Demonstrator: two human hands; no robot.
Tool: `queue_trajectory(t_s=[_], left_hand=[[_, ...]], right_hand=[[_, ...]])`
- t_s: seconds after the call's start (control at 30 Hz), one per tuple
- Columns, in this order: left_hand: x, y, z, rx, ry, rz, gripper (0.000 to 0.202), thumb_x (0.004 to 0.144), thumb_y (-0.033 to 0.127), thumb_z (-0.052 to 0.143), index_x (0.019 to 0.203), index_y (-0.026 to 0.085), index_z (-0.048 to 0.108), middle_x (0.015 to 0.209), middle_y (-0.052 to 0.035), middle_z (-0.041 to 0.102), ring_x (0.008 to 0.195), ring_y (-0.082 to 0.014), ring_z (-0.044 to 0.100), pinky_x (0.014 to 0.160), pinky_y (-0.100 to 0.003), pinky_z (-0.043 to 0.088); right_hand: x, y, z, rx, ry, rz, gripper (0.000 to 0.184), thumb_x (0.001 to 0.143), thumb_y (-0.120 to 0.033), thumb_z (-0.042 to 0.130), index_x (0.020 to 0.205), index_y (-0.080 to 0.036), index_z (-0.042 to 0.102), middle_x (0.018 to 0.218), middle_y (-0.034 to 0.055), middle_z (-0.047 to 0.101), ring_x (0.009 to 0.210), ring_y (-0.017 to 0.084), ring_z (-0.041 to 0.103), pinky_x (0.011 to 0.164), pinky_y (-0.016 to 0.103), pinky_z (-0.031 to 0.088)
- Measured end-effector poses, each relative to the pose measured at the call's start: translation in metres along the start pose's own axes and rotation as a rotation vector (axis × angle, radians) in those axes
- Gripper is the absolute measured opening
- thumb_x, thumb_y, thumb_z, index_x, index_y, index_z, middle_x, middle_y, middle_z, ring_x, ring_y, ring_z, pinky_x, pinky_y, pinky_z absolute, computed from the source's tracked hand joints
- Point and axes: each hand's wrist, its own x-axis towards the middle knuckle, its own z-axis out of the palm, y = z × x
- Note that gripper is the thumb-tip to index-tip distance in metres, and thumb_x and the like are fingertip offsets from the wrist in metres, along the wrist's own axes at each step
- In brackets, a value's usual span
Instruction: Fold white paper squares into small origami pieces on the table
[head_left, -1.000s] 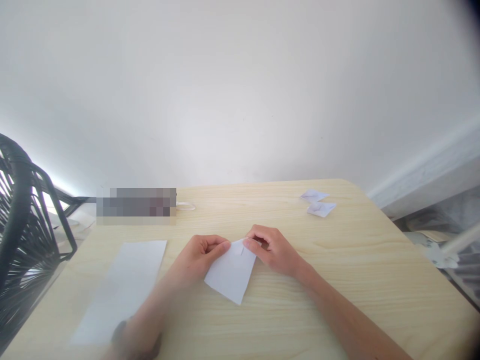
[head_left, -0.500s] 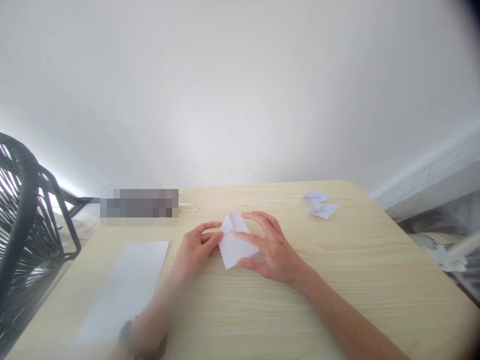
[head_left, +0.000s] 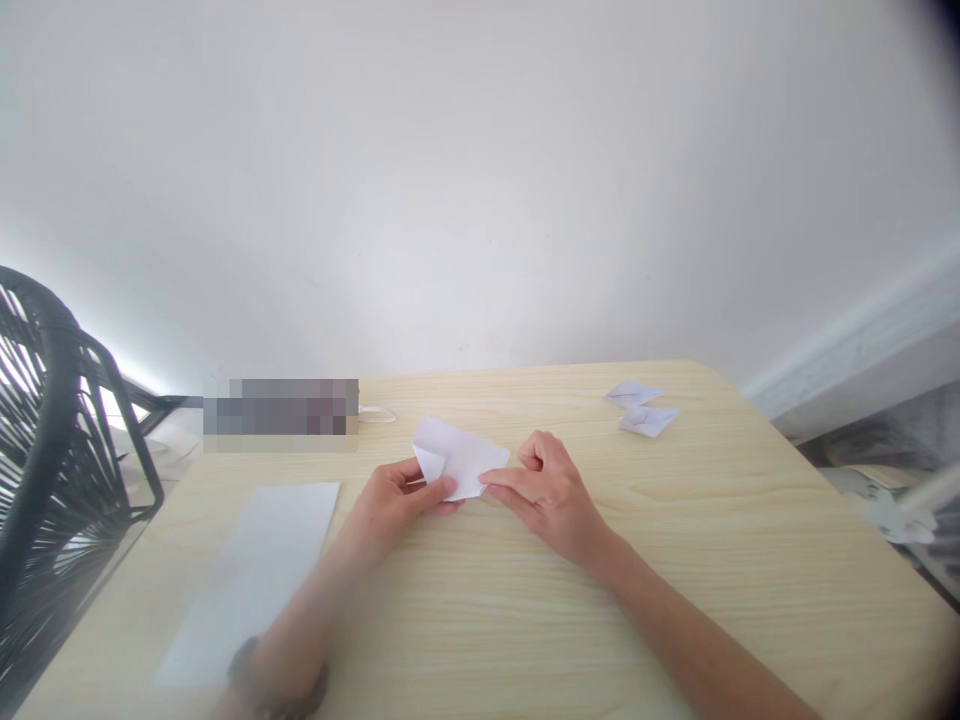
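Note:
A small folded white paper [head_left: 459, 461] is held just above the light wooden table [head_left: 570, 640], near its middle. My left hand [head_left: 397, 500] pinches the paper's near left edge between thumb and fingers. My right hand [head_left: 544, 490] pinches its near right edge with thumb and forefinger, the other fingers curled. The paper's folded corner points to the left and away from me.
A long white paper sheet [head_left: 251, 575] lies flat at the left. Two small folded paper pieces [head_left: 641, 408] sit at the far right of the table. A black wire chair [head_left: 52, 470] stands at the left edge. A white wall rises behind the table.
The paper has been turned and flipped between both hands, from hanging toward me to lying further from me. My right hand went from spread over it to pinching its edge.

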Motion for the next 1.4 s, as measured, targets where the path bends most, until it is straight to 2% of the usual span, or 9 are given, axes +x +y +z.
queue_trajectory(t_s=[0.1, 0.2, 0.33, 0.43, 0.57, 0.8, 1.03, 1.17, 1.4], left_hand=[[0.000, 0.001, 0.000, -0.033, 0.026, -0.039, 0.031, 0.069, 0.033, 0.064, 0.094, 0.015, 0.066, 0.084, -0.0032, 0.070, 0.081, -0.0210, 0.063, 0.075, -0.029, 0.048], [-0.001, 0.000, 0.001, -0.126, 0.024, -0.060, 0.029, 0.072, 0.033, 0.063, 0.094, 0.016, 0.066, 0.083, -0.0027, 0.070, 0.077, -0.0182, 0.064, 0.073, -0.027, 0.049], [-0.001, -0.002, 0.006, -0.269, -0.030, -0.052, 0.025, 0.071, 0.028, 0.065, 0.094, 0.017, 0.066, 0.086, -0.0019, 0.069, 0.079, -0.0141, 0.062, 0.071, -0.020, 0.048], [-0.001, -0.003, 0.011, -0.284, -0.048, -0.072, 0.024, 0.069, 0.025, 0.067, 0.092, 0.017, 0.067, 0.084, -0.0015, 0.070, 0.078, -0.0133, 0.062, 0.070, -0.018, 0.048], [-0.003, -0.002, 0.014, -0.182, -0.059, -0.093, 0.024, 0.069, 0.028, 0.067, 0.089, 0.017, 0.068, 0.081, -0.0027, 0.071, 0.077, -0.0161, 0.064, 0.066, -0.020, 0.049], [-0.006, 0.001, 0.016, -0.053, -0.057, -0.070, 0.027, 0.070, 0.032, 0.064, 0.088, 0.013, 0.068, 0.079, -0.0061, 0.071, 0.071, -0.0189, 0.066, 0.061, -0.023, 0.051], [-0.006, 0.001, 0.021, -0.106, -0.038, -0.060, 0.028, 0.070, 0.031, 0.064, 0.094, 0.017, 0.065, 0.085, -0.0029, 0.071, 0.077, -0.0182, 0.065, 0.069, -0.025, 0.050], [-0.007, 0.001, 0.025, -0.125, 0.032, -0.076, 0.028, 0.066, 0.033, 0.067, 0.089, 0.017, 0.066, 0.078, -0.0023, 0.071, 0.075, -0.0204, 0.066, 0.070, -0.029, 0.051], [-0.007, 0.003, 0.025, -0.107, 0.008, -0.107, 0.029, 0.060, 0.033, 0.071, 0.084, 0.016, 0.067, 0.074, -0.0020, 0.071, 0.075, -0.0222, 0.065, 0.069, -0.030, 0.050]], right_hand=[[0.001, -0.002, 0.002, 0.180, -0.108, 0.067, 0.019, 0.083, -0.030, 0.051, 0.089, -0.024, 0.067, 0.062, 0.0001, 0.053, 0.057, 0.010, 0.047, 0.059, 0.023, 0.038], [0.001, -0.006, 0.003, 0.362, -0.132, 0.163, 0.018, 0.084, -0.028, 0.049, 0.087, -0.020, 0.065, 0.069, 0.0006, 0.061, 0.055, 0.008, 0.051, 0.054, 0.020, 0.040], [-0.002, -0.007, 0.004, 0.628, -0.208, 0.303, 0.020, 0.086, -0.028, 0.045, 0.098, -0.019, 0.057, 0.073, 0.0011, 0.063, 0.050, 0.008, 0.058, 0.049, 0.019, 0.046], [-0.003, -0.005, 0.004, 0.744, -0.240, 0.318, 0.018, 0.084, -0.028, 0.046, 0.098, -0.020, 0.056, 0.076, 0.0018, 0.065, 0.055, 0.010, 0.063, 0.051, 0.019, 0.050], [-0.002, -0.006, 0.003, 0.777, -0.238, 0.348, 0.014, 0.083, -0.030, 0.049, 0.084, -0.018, 0.057, 0.074, 0.0023, 0.065, 0.057, 0.012, 0.064, 0.052, 0.021, 0.052], [0.002, -0.009, 0.001, 0.817, -0.196, 0.449, 0.016, 0.083, -0.032, 0.049, 0.082, -0.016, 0.052, 0.069, 0.0030, 0.064, 0.063, 0.015, 0.065, 0.061, 0.026, 0.053], [0.002, -0.012, 0.007, 0.765, -0.088, 0.480, 0.017, 0.082, -0.033, 0.049, 0.082, -0.017, 0.052, 0.072, 0.0028, 0.062, 0.063, 0.015, 0.065, 0.057, 0.025, 0.053], [0.002, -0.015, 0.010, 0.721, -0.045, 0.512, 0.016, 0.082, -0.033, 0.049, 0.084, -0.018, 0.050, 0.061, 0.0006, 0.061, 0.058, 0.016, 0.065, 0.056, 0.025, 0.053], [0.003, -0.015, 0.010, 0.667, 0.007, 0.523, 0.016, 0.078, -0.033, 0.054, 0.079, -0.020, 0.045, 0.066, 0.0003, 0.062, 0.058, 0.016, 0.066, 0.049, 0.022, 0.051]])
